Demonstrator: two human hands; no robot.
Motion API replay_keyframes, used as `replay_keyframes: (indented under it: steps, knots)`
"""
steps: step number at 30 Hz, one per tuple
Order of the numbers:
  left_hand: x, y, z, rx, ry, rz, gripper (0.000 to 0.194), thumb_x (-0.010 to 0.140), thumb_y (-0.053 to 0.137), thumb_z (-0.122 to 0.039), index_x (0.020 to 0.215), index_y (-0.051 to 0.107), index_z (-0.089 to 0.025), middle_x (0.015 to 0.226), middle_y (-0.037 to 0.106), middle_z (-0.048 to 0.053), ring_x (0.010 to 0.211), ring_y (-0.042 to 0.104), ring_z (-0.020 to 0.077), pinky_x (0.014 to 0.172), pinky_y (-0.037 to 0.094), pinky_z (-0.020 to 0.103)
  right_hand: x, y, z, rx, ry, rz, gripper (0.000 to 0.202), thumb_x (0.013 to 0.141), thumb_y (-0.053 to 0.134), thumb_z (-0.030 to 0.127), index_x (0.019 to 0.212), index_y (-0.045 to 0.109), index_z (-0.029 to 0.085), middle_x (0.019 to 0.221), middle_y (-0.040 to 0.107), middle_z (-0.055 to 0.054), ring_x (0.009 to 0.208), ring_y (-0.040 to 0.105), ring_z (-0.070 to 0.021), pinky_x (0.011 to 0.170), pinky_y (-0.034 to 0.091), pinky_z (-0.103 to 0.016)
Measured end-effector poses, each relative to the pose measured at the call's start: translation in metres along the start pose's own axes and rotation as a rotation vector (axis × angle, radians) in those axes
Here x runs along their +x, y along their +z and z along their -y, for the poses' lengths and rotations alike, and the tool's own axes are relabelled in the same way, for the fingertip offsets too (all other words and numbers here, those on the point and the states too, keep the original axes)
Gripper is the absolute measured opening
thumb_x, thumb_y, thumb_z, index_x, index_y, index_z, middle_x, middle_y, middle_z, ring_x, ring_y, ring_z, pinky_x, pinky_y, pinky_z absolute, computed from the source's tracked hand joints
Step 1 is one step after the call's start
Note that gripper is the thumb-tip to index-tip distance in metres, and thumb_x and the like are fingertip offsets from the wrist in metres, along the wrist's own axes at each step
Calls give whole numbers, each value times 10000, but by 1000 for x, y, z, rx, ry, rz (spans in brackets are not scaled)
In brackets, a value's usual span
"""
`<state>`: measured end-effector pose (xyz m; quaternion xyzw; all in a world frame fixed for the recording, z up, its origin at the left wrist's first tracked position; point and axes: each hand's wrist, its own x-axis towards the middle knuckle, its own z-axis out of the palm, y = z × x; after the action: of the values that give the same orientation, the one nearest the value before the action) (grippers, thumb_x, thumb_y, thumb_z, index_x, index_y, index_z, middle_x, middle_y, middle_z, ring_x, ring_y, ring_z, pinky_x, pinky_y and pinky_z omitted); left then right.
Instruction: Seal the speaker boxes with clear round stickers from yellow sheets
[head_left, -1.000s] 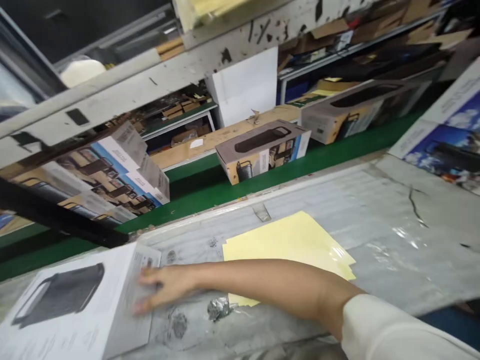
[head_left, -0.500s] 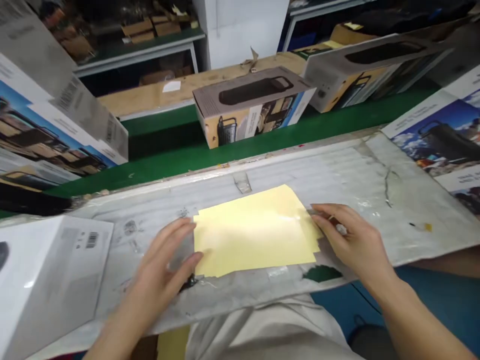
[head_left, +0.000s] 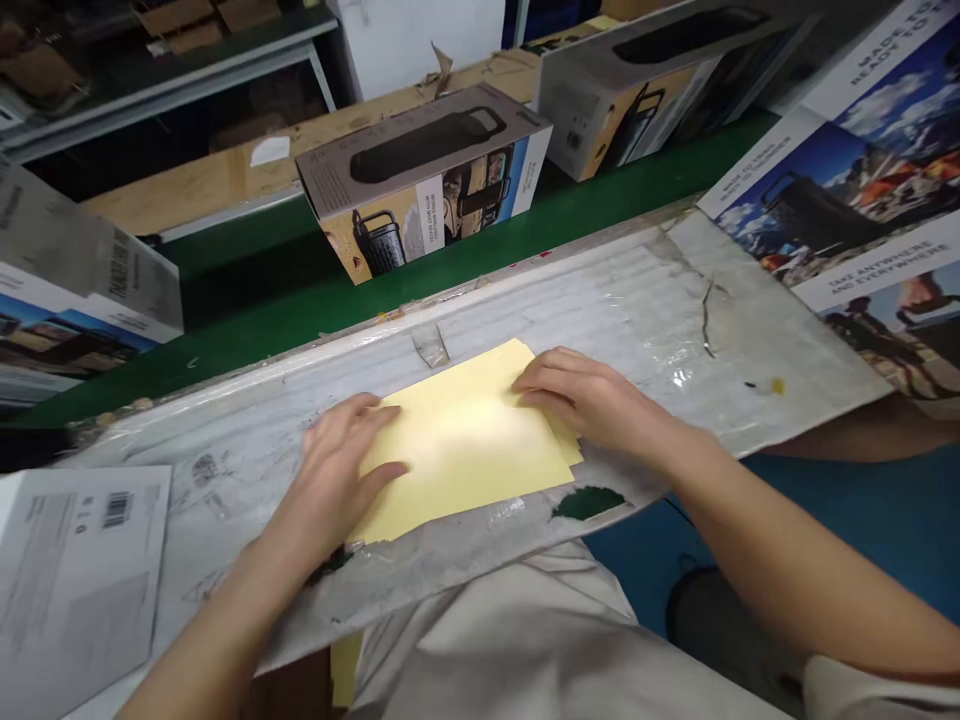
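A loose stack of pale yellow sheets (head_left: pixel 457 450) lies on the wrapped work surface in front of me, its edges slightly uneven at the right. My left hand (head_left: pixel 349 455) is open at the stack's left side, with thumb and fingers apart and their tips resting on the paper. At the upper right of the stack, my right hand (head_left: pixel 574 395) has thumb and fingertips drawn together on a sheet. How many sheets it grips is hidden by the fingers.
A plastic-covered board (head_left: pixel 637 310) spans the bench. Left stands a white carton (head_left: pixel 82 590) with a barcode. Behind are a printed speaker box (head_left: pixel 427 180) and another box (head_left: pixel 600 100) on a green surface (head_left: pixel 255 270). Large printed cartons (head_left: pixel 847 200) rise at the right.
My right hand has moved from the stack's right edge onto its upper right part. My left hand has come further over the left side. The view has shifted right.
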<state>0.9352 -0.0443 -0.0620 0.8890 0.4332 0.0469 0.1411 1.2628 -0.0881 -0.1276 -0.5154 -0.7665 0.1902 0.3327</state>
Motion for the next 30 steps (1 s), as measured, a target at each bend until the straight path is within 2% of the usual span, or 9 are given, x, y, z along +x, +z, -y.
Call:
replay_keyframes:
  steps: [3,5,8,11,22,27,30]
  knots:
    - [22,15,-37,-52,218,58,329,1013,582,-309,1337,586,-255,1349,603,108,1253,565,282,1019,487,442,28,-6,-17,22,-113,196,275,1012,489,259,1001,759,208,1030,706,-100,958,674,-256,821,543,-373]
    - [35,31,-50,-41,307,73,288,1022,566,-310,1293,618,-227,1297,625,122,1191,586,280,946,510,418,42,-9,-24,34,-143,277,297,1012,480,267,985,769,206,1014,695,-95,931,675,-245,801,529,-358]
    - [43,51,-50,5,373,34,269,1029,553,-344,1240,657,-214,1288,624,142,1169,575,298,900,505,430,55,-14,-27,55,-163,372,319,1019,469,289,976,775,213,987,680,-82,875,671,-224,773,507,-338]
    - [42,57,-42,2,409,14,293,1049,506,-377,1228,666,-209,1309,616,149,1160,560,293,898,491,433,63,-16,-28,76,-186,423,336,1029,465,327,953,773,219,961,665,-71,819,658,-204,747,490,-323]
    - [44,53,-38,-60,442,32,251,1038,542,-372,1179,683,-221,1323,629,121,1170,566,279,872,465,401,71,-10,-37,115,-244,441,397,1054,459,371,831,741,200,926,634,-65,754,629,-174,715,477,-305]
    - [43,51,-38,-52,437,41,234,1033,558,-367,1169,686,-227,1334,629,115,1187,568,281,873,462,392,63,-10,-39,137,-236,367,353,1059,490,406,1022,790,225,1006,654,-84,834,662,-188,735,506,-306]
    - [40,49,-39,-45,425,30,226,1022,586,-363,1175,682,-227,1341,626,108,1188,567,278,884,461,390,58,-10,-38,159,-299,344,388,1076,455,369,1020,804,209,1027,659,-107,875,676,-189,739,520,-296]
